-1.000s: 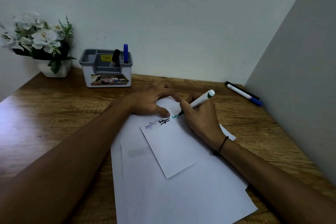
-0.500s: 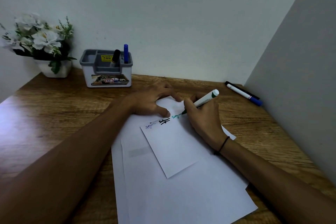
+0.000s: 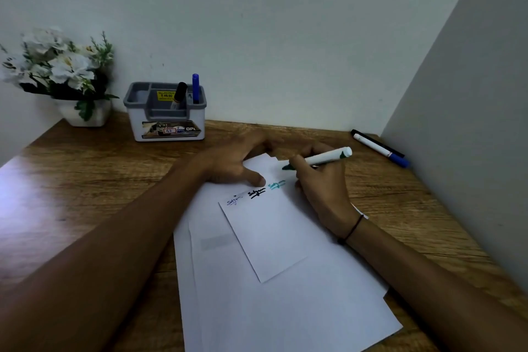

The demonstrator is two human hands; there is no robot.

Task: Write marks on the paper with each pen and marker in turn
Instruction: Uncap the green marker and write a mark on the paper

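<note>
Hands: right point(image 3: 323, 188) grips green marker point(image 3: 320, 158), left point(image 3: 237, 164) presses flat on paper point(image 3: 271, 237).
Green mark point(image 3: 276, 185) looks done; next, cap it and take another pen.

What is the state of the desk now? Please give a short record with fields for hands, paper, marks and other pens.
right hand: the right hand grips the green marker, tip lifted off the sheet
left hand: the left hand presses flat on the small paper
marks: three on the paper, blue, black, green
organizer: the grey organizer holds a black marker and a blue pen
by the wall: two pens lie on the desk
</note>
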